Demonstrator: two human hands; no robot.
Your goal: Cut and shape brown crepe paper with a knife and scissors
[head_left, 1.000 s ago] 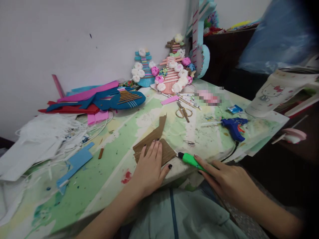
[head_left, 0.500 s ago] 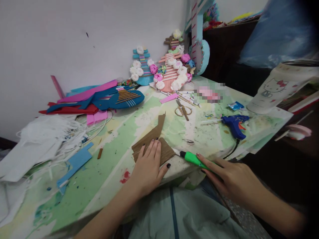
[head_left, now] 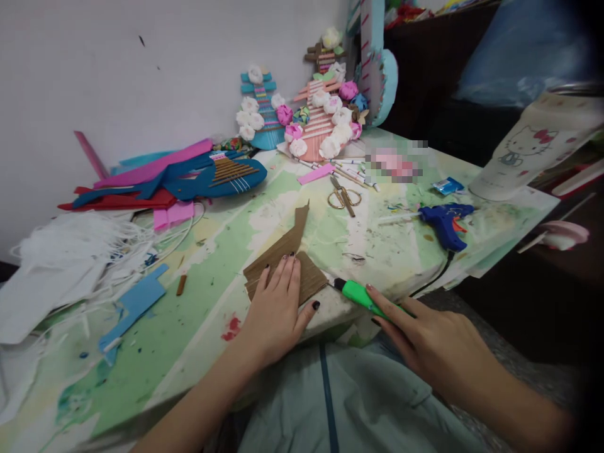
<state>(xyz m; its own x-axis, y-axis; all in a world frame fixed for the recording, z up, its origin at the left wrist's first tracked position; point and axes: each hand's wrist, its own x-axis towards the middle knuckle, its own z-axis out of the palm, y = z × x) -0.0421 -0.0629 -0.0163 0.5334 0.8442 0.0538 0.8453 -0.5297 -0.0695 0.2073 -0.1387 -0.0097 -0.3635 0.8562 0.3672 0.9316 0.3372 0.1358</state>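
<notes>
My left hand (head_left: 276, 308) lies flat with fingers stretched out on a brown corrugated cardboard piece (head_left: 287, 248) near the table's front edge. My right hand (head_left: 434, 349) is closed round a green utility knife (head_left: 356, 292), forefinger along its top. The knife's black tip sits at the cardboard's right edge. Both hands have dark painted nails.
A paint-stained green table (head_left: 212, 296) carries scissors (head_left: 343, 199), a blue glue gun (head_left: 441, 221) with its cord, blue and pink foam pieces (head_left: 189, 179), white scraps (head_left: 70, 264) and flower-decorated stick crafts (head_left: 321, 119) by the wall. A white cartoon-cat tumbler (head_left: 528, 148) stands at right.
The view has tilted slightly, so everything sits a little higher and further left in the picture. Both hands keep their hold; the knife tip stays at the cardboard's edge.
</notes>
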